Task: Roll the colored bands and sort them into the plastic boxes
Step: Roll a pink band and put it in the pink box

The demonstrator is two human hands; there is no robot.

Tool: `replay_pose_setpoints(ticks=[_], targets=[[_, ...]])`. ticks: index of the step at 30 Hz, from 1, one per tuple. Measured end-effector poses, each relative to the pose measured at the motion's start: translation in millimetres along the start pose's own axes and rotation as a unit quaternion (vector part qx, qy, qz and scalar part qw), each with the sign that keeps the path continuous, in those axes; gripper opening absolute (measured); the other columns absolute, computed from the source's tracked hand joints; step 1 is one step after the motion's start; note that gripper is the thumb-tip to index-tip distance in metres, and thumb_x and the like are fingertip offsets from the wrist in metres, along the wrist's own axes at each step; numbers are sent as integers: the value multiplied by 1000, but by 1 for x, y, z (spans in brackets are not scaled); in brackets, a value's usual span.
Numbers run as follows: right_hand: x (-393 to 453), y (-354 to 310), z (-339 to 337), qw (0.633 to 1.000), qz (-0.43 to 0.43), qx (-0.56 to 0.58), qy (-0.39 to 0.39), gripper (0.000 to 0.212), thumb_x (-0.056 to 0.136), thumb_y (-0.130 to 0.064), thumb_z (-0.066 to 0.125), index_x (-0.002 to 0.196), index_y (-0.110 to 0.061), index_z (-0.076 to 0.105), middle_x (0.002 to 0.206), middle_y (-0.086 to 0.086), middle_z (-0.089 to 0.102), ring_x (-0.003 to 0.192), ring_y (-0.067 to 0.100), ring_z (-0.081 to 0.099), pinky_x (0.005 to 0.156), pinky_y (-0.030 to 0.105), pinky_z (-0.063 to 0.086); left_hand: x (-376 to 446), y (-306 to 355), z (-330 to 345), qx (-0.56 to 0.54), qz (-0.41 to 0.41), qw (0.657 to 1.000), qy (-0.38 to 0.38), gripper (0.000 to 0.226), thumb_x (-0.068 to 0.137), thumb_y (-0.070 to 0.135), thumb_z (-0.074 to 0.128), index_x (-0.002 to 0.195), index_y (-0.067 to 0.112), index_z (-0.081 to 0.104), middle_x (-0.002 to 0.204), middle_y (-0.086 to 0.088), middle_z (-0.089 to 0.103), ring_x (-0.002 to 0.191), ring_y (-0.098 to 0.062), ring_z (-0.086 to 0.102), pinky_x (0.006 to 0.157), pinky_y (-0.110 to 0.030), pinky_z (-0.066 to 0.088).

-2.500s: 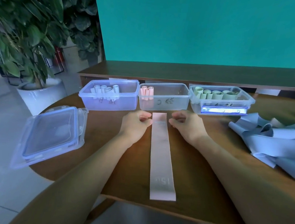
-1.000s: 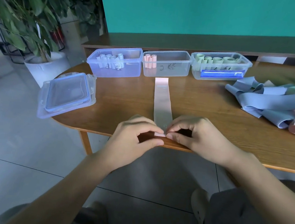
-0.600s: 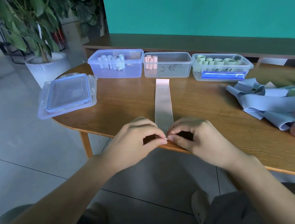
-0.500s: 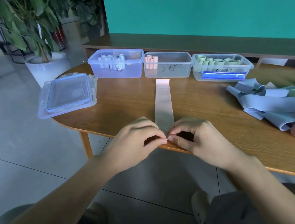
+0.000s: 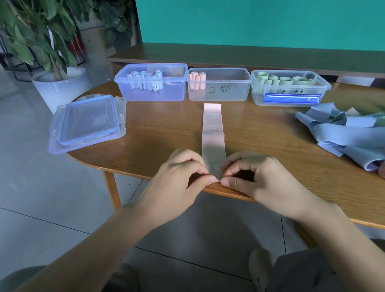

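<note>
Head camera: your fingers hide the near end of the flat pink elastic band [image 5: 212,133]; your left hand [image 5: 179,182] and right hand [image 5: 262,184] pinch that end at the wooden table's [image 5: 164,131] edge; the band runs lengthwise away from you toward the middle clear plastic box [image 5: 219,84].

potted plant [image 5: 46,28] beside wooden table [image 5: 279,158].

Pink band [image 5: 212,133] lies flat, lengthwise, its far end just before the clear middle box [image 5: 219,84]. Blue box [image 5: 151,81] left, green-filled box [image 5: 289,88] right. Loose bands [image 5: 352,139] heaped far right.
</note>
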State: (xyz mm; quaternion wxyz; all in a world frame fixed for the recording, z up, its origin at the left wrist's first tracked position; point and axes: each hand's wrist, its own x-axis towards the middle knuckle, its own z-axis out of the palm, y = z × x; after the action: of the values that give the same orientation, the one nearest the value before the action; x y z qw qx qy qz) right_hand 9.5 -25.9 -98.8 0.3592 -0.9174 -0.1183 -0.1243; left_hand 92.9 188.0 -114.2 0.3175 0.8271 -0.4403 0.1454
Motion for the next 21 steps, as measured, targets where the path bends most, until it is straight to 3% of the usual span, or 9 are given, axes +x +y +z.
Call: replay_pose_setpoints(ticks=[6,12,16,19,21], targets=[[10,-4,-2,995,93,6,-21,11,88,-33,75,86,-23,77,112,-18,59,101,1,59,89,22,48,4,2,-2,5,-63,998,-8,36,90,48,64,84,14,75,99,15,51,94,-1,47,80,-5,35],[18,-6,-5,989,141,2,-33,14,83,-40,79,81,-27,74,113,-17,59,99,1,57,87,23,48,6,4,-3,-5,-103,994,-20,23,87,43,73,84,20,69,104,15,51,94,-4,52,81,-17,44],[15,-9,-6,994,98,40,-27,9,84,-24,81,84,-25,71,104,-5,62,95,6,58,86,26,48,7,5,-8,-55,-66,996,-26,5,87,20,75,86,23,71,91,16,59,88,-7,57,71,-9,39],[10,-6,-5,997,48,33,-40,12,86,-21,79,88,-31,74,111,-9,60,107,7,58,93,17,43,6,2,-8,-72,-23,996,-45,7,91,15,71,90,20,75,87,13,64,85,-11,61,72,-19,46],[7,-4,-4,999,18,0,-45,10,88,-22,77,91,-31,75,111,-11,60,111,8,57,95,18,41,6,-1,-8,-67,1,996,-63,9,94,17,68,93,19,76,90,11,65,89,-10,61,77,-26,49]])
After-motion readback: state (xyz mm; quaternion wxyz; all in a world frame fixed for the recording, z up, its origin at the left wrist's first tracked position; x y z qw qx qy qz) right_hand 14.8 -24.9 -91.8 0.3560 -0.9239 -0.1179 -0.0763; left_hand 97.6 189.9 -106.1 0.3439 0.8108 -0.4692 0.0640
